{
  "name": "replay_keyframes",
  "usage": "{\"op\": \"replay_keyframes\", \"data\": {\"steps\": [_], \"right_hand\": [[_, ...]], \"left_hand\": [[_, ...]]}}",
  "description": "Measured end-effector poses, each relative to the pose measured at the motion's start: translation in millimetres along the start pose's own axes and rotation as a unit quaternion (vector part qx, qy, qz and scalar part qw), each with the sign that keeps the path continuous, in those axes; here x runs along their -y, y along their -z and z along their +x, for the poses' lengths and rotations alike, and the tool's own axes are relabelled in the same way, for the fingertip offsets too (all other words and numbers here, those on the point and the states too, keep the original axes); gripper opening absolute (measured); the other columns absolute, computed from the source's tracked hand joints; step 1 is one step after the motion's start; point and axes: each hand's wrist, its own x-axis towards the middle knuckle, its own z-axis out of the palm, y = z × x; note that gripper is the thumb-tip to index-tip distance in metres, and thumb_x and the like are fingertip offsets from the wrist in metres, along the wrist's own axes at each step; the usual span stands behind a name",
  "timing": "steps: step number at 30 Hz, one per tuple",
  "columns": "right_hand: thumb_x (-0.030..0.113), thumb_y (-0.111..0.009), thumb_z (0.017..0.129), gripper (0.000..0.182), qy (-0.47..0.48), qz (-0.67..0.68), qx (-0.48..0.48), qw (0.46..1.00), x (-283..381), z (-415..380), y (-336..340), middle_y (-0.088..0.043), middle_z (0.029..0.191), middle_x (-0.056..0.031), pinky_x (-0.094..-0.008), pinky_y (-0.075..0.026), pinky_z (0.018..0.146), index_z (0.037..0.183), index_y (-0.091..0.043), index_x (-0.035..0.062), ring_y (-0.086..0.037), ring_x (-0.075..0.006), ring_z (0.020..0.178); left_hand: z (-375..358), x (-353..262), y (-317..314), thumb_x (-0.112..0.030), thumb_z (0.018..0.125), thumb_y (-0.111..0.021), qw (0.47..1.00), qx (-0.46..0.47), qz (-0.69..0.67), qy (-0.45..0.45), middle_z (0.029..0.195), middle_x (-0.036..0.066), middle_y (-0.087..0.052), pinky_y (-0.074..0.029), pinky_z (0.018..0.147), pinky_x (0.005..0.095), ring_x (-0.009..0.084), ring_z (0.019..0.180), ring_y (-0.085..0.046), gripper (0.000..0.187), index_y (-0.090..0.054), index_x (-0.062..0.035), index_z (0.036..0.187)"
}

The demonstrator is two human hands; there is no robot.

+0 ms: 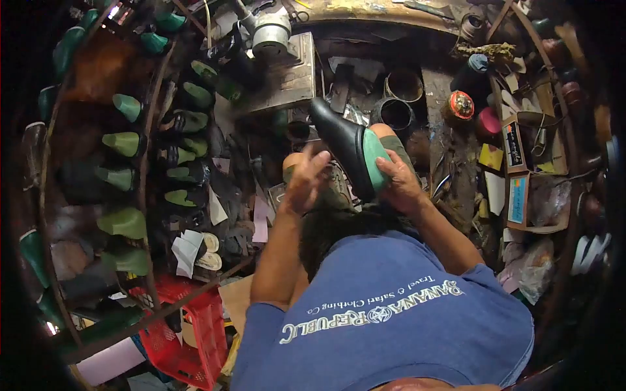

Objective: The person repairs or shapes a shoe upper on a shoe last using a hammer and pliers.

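A black leather shoe (pixel 340 142) with a green shoe last (pixel 375 156) in its opening is held above the lap, its toe pointing up and to the left. My right hand (pixel 398 182) grips the heel end, with the thumb on the green last. Beside the shoe, on its left, my left hand (pixel 309 177) has its fingers apart and somewhat blurred, and nothing shows in it.
Racks of green lasts (pixel 122 223) stand at the left. A red crate (pixel 189 339) sits at the lower left. Ahead are a wooden box (pixel 287 81) and round tins (pixel 396 114). Small boxes (pixel 518 201) lie at the right, near a red-topped can (pixel 460 105).
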Motion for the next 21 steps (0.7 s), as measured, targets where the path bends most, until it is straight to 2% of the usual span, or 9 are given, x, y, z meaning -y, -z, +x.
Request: {"op": "replay_keyframes", "data": {"steps": [1,2,5,10,12,14,16,20,21], "right_hand": [[0.019,-0.066,0.088,0.054,0.001,0.001,-0.001,1.000,-1.7,1.7,-1.7,-0.056,0.115,-0.0123,-0.0390,-0.055,0.082,0.131,-0.036,0.0045,-0.062,-0.0217,0.099],[0.018,-0.066,0.088,0.056,0.021,-0.015,-0.002,1.000,-2.2,4.1,-3.3,-0.056,0.115,-0.0128,-0.0394,-0.055,0.082,0.132,-0.035,0.0041,-0.062,-0.0218,0.101],[0.019,-0.065,0.088,0.057,0.046,-0.057,-0.013,0.997,0.2,6.5,-8.5,-0.055,0.115,-0.0138,-0.0386,-0.054,0.083,0.133,-0.033,0.0034,-0.061,-0.0212,0.102],[0.024,-0.066,0.087,0.058,0.090,-0.222,-0.057,0.969,13.7,5.2,-20.8,-0.057,0.116,-0.0145,-0.0330,-0.050,0.087,0.132,-0.038,0.0010,-0.060,-0.0203,0.101],[0.028,-0.064,0.085,0.057,0.201,-0.424,-0.032,0.883,20.9,-0.1,-35.5,-0.051,0.121,-0.0110,-0.0354,-0.036,0.101,0.131,-0.044,0.0007,-0.049,-0.0216,0.114],[0.030,-0.063,0.084,0.055,0.272,-0.544,-0.017,0.793,22.2,11.0,-19.9,-0.050,0.123,-0.0119,-0.0339,-0.033,0.104,0.128,-0.048,0.0011,-0.046,-0.0221,0.117],[0.032,-0.061,0.086,0.051,0.200,-0.466,-0.006,0.862,30.5,14.9,-20.2,-0.051,0.120,-0.0114,-0.0343,-0.036,0.099,0.125,-0.049,0.0010,-0.048,-0.0210,0.112],[0.032,-0.058,0.088,0.047,0.136,-0.486,-0.065,0.861,45.1,55.9,5.3,-0.052,0.119,-0.0145,-0.0393,-0.042,0.094,0.122,-0.051,0.0005,-0.051,-0.0247,0.111],[0.038,-0.060,0.086,0.053,0.108,-0.652,-0.138,0.738,42.8,64.7,10.4,-0.052,0.122,-0.0152,-0.0429,-0.041,0.096,0.125,-0.051,0.0028,-0.049,-0.0286,0.116]], "left_hand": [[-3.4,11.3,-15.9,-0.017,0.085,-0.067,0.981,0.066,-0.182,0.018,0.127,0.014,-0.049,-0.047,0.096,0.0381,0.0231,0.111,-0.055,0.068,-0.030,-0.0033,0.140],[-4.1,17.9,-28.8,-0.018,0.086,-0.066,0.924,0.128,-0.358,0.036,0.130,0.016,-0.047,-0.051,0.090,0.0363,0.0234,0.113,-0.056,0.072,-0.024,-0.0020,0.143],[-1.5,12.6,-47.5,-0.023,0.091,-0.059,0.931,0.123,-0.344,0.005,0.125,0.013,-0.051,-0.046,0.099,0.0351,0.0216,0.114,-0.054,0.060,-0.030,-0.0040,0.140],[5.0,8.7,-41.4,-0.024,0.088,-0.062,0.931,0.146,-0.333,0.004,0.127,0.013,-0.050,-0.045,0.098,0.0358,0.0212,0.116,-0.053,0.068,-0.027,-0.0019,0.142],[9.2,10.6,-45.1,-0.024,0.084,-0.065,0.947,0.153,-0.282,-0.013,0.125,0.012,-0.052,-0.045,0.095,0.0349,0.0214,0.113,-0.054,0.068,-0.034,-0.0008,0.139],[9.0,8.8,-45.6,-0.024,0.082,-0.063,0.933,0.166,-0.317,-0.027,0.121,0.011,-0.055,-0.046,0.093,0.0333,0.0208,0.109,-0.056,0.062,-0.040,-0.0007,0.136],[16.1,5.6,-37.2,-0.025,0.081,-0.062,0.929,0.165,-0.332,0.008,0.117,0.011,-0.057,-0.047,0.092,0.0332,0.0205,0.105,-0.058,0.060,-0.044,-0.0006,0.133],[44.9,-11.1,-23.1,-0.022,0.081,-0.061,0.942,0.184,-0.279,-0.039,0.117,0.012,-0.057,-0.046,0.092,0.0328,0.0203,0.105,-0.058,0.056,-0.046,0.0008,0.130],[49.0,-20.2,-22.6,-0.020,0.081,-0.062,0.957,0.155,-0.222,-0.107,0.116,0.012,-0.058,-0.046,0.091,0.0324,0.0202,0.103,-0.059,0.056,-0.045,0.0010,0.130]]}}
